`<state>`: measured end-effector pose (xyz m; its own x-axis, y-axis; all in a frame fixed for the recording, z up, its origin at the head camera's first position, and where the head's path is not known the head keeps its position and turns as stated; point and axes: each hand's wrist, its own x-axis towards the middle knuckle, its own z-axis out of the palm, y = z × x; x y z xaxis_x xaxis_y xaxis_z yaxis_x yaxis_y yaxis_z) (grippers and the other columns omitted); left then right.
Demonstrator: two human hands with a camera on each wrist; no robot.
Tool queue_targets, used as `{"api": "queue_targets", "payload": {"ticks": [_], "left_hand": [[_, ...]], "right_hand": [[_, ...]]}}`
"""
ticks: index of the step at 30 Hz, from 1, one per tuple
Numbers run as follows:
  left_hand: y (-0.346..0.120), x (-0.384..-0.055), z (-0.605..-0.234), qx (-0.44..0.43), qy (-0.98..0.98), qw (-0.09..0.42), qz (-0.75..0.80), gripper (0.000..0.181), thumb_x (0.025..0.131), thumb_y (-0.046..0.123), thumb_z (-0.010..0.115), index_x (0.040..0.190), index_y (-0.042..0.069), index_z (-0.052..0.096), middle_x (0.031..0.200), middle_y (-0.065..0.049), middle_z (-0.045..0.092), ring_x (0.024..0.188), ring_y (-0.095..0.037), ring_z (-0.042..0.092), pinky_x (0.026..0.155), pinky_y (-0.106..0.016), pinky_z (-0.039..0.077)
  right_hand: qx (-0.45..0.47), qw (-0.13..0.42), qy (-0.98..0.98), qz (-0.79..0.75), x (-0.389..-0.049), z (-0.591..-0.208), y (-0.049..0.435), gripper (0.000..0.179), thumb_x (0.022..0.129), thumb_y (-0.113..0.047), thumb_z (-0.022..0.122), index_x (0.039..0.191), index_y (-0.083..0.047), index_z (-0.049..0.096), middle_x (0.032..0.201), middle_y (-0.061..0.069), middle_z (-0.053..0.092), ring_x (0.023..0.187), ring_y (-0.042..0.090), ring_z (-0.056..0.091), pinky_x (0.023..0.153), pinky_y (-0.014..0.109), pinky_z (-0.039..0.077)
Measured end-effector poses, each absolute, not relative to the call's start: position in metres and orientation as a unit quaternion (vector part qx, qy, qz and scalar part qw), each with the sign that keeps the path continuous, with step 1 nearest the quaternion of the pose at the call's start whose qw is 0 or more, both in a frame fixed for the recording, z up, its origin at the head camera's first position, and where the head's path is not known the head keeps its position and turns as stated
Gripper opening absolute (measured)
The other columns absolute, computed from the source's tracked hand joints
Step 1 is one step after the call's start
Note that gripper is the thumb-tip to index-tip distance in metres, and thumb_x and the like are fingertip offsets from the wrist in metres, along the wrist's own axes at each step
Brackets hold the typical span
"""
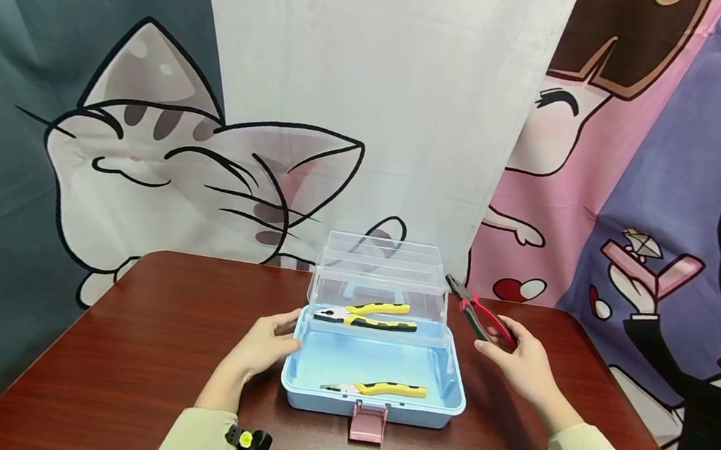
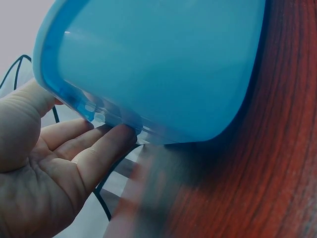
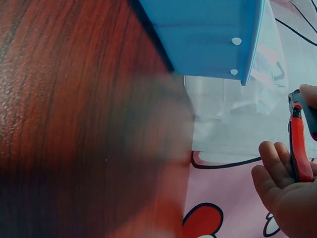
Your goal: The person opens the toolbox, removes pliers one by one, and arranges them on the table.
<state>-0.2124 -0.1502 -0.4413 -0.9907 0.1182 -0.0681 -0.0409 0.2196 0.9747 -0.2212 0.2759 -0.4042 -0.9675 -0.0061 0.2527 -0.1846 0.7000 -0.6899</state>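
- The left hand (image 1: 269, 344) is gripping the blue box (image 1: 314, 401) at its left edge, thumb and fingers bent to it.
- The right hand (image 1: 521, 359) is grasping the red pliers (image 1: 469, 302) – handles spread – in the air, right of the box.
- The box is sitting on the table (image 1: 141, 370), clear lid (image 1: 383, 264) up.
- Inside, yellow pliers (image 1: 392, 389) are lying near the front – a second yellow pair (image 1: 353, 318) is resting farther back.

A red-brown, wood-grained bench (image 1: 122, 361) carries a light-blue box (image 1: 315, 401), which sits flat on it. The bench top spreads out left and right of the box, with rounded corners at the far edge behind it.
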Motion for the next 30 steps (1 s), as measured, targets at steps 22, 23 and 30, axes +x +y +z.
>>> {"api": "queue_targets", "payload": {"ticks": [22,23,30], "left_hand": [[-0.150,-0.212,-0.439,0.020,0.784,0.065,0.617,0.066,0.081,0.000,0.062,0.143,0.003,0.039,0.139,-0.021,0.048,0.124,-0.034,0.052,0.092,-0.041,0.051],[-0.150,-0.212,-0.439,0.020,0.784,0.065,0.617,0.066,0.081,0.000,0.062,0.143,0.003,0.039,0.139,-0.021,0.048,0.124,-0.034,0.052,0.092,-0.041,0.051],[-0.150,-0.210,-0.438,0.021,0.783,0.066,0.619,0.066,0.082,0.000,0.062,0.143,0.003,0.039,0.139,-0.021,0.049,0.124,-0.034,0.052,0.092,-0.041,0.052]], "right_hand": [[0.028,0.100,-0.921,0.376,-0.215,-0.413,0.285,0.067,0.082,-0.040,0.072,0.132,-0.003,0.048,0.111,0.015,0.067,0.088,0.000,0.057,0.072,0.014,0.046],[0.027,0.099,-0.921,0.376,-0.215,-0.414,0.286,0.068,0.082,-0.041,0.072,0.132,-0.003,0.048,0.112,0.015,0.067,0.088,0.000,0.057,0.072,0.014,0.047],[0.016,0.094,-0.924,0.369,-0.214,-0.418,0.288,0.069,0.082,-0.041,0.072,0.133,-0.002,0.047,0.112,0.016,0.067,0.087,0.001,0.056,0.071,0.015,0.045]]}}
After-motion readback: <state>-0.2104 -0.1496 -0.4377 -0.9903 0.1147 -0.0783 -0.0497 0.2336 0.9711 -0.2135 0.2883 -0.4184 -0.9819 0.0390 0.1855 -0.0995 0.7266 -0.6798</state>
